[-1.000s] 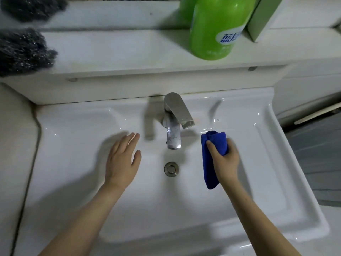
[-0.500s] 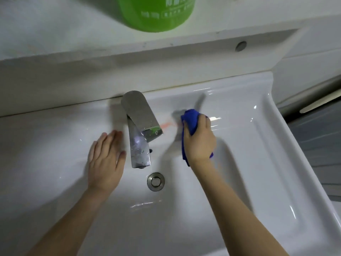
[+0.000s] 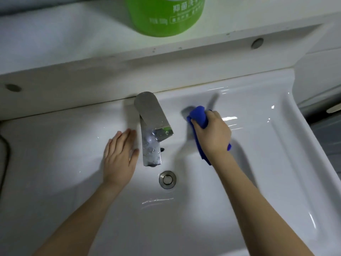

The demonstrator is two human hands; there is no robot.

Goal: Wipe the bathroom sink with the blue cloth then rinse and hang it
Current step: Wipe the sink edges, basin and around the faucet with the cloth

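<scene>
A white ceramic bathroom sink (image 3: 267, 145) fills the view, with a chrome faucet (image 3: 152, 130) at its back middle and a metal drain (image 3: 167, 179) below the spout. My right hand (image 3: 212, 133) grips the folded blue cloth (image 3: 199, 117) and presses it against the sink's back ledge, right of the faucet. Part of the cloth hangs below my palm. My left hand (image 3: 120, 156) lies flat with straight fingers on the basin's back slope, just left of the faucet.
A white shelf (image 3: 73, 47) runs above the sink and carries a large green bottle (image 3: 166, 15). A dark cable (image 3: 5, 163) runs down the left edge. A grey floor shows at the far right.
My right hand has carried the cloth from the basin up to the back ledge beside the faucet. My left hand has come closer to the faucet. The view has tilted down toward the sink.
</scene>
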